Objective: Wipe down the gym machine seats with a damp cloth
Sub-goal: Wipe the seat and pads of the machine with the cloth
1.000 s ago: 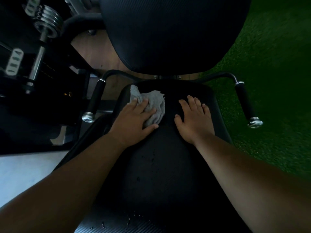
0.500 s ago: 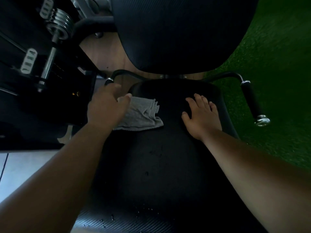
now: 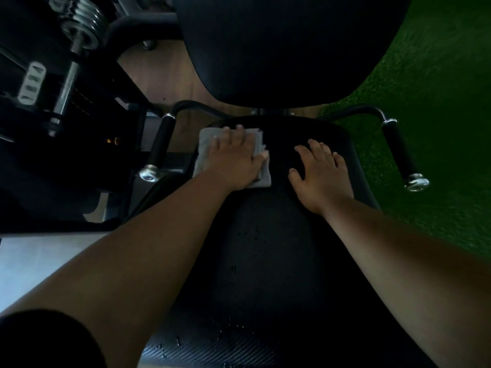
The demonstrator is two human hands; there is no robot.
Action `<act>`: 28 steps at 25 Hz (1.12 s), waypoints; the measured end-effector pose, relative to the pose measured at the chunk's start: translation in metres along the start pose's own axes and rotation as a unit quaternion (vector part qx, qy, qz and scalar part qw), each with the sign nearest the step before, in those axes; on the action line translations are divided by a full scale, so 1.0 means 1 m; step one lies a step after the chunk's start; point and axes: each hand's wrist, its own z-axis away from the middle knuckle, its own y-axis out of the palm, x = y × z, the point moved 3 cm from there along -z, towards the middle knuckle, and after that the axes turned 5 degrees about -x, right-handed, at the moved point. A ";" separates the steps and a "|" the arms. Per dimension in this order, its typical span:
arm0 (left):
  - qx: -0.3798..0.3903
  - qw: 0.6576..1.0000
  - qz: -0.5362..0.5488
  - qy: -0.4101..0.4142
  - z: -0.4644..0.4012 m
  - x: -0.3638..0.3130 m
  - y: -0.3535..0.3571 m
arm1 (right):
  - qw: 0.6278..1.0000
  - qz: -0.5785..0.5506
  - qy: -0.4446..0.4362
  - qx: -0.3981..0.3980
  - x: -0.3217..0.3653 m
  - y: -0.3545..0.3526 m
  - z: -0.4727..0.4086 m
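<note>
View from above a black padded seat (image 3: 265,248) of a gym machine. The left hand (image 3: 233,158) lies flat, fingers extended and slightly spread, pressing a grey cloth (image 3: 203,144) onto the far left corner of the seat; the cloth's edges show beyond the fingertips, to the left of the hand, and below the thumb. The right hand (image 3: 321,171) rests palm down on the far right part of the seat, fingers straight and relaxed, holding nothing; it sits just beside the cloth without touching it. Small water droplets (image 3: 249,232) dot the middle and near edge of the seat. A black backrest (image 3: 287,49) rises behind the seat. Two black grip handles with chrome end caps flank the seat: the left handle (image 3: 159,147) and the right handle (image 3: 398,150). Metal weight plates (image 3: 82,22) on a bar sit at upper left. Green turf (image 3: 438,102) covers the floor at right; wooden flooring (image 3: 164,70) shows behind the seat.
</note>
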 end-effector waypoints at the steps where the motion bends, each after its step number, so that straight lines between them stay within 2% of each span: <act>1: 0.003 0.998 -0.004 0.069 0.006 -0.002 0.000 | 1.000 -0.001 0.000 0.002 0.000 -0.001 0.000; 2: 0.002 0.993 -0.005 0.121 0.015 0.003 0.002 | 1.000 0.000 -0.001 0.003 0.000 -0.001 0.000; 3: -0.005 0.991 0.000 0.137 0.023 0.015 0.005 | 1.000 0.002 -0.003 0.003 0.000 0.000 0.001; 4: -0.015 0.994 0.009 0.110 0.026 0.031 0.005 | 1.000 0.003 -0.005 0.001 0.000 0.001 0.002; 7: 0.008 0.996 0.053 -0.076 -0.001 0.059 0.005 | 1.000 0.004 -0.005 -0.001 0.000 0.002 0.001; 9: 0.021 0.991 0.044 -0.121 -0.019 0.041 0.000 | 1.000 0.009 -0.003 -0.003 0.000 0.003 0.001; 11: 0.021 0.996 0.022 -0.080 -0.008 0.007 -0.003 | 1.000 0.012 -0.002 -0.003 -0.001 0.003 0.001; 13: 0.019 1.000 0.000 0.006 0.039 -0.011 0.002 | 1.000 0.011 -0.005 0.004 0.000 0.003 0.001; 15: 0.007 0.998 -0.021 0.057 0.096 -0.001 0.006 | 1.000 0.007 -0.004 0.005 0.000 0.002 0.001; 16: 0.002 0.998 -0.030 0.047 0.109 0.013 0.006 | 1.000 0.007 -0.004 0.004 0.000 0.002 0.001; 19: 0.023 0.997 0.018 -0.072 0.077 0.045 0.003 | 1.000 0.006 -0.004 0.001 0.001 0.001 0.002; 21: 0.030 0.987 0.050 -0.150 0.045 0.030 -0.002 | 1.000 0.004 -0.006 0.002 0.001 0.002 0.003; 23: 0.029 0.994 0.011 -0.109 0.051 -0.015 0.000 | 1.000 -0.002 -0.010 0.013 0.001 0.001 0.000; 25: 0.025 0.999 -0.020 -0.007 0.104 -0.046 0.006 | 0.999 0.008 -0.024 0.044 0.002 -0.005 0.002; 27: 0.019 0.998 -0.048 0.035 0.169 -0.034 0.012 | 0.995 0.022 -0.049 0.086 -0.001 -0.015 0.023; 28: 0.013 0.998 -0.055 0.015 0.192 -0.016 0.010 | 0.992 0.026 -0.060 0.104 -0.003 -0.019 0.043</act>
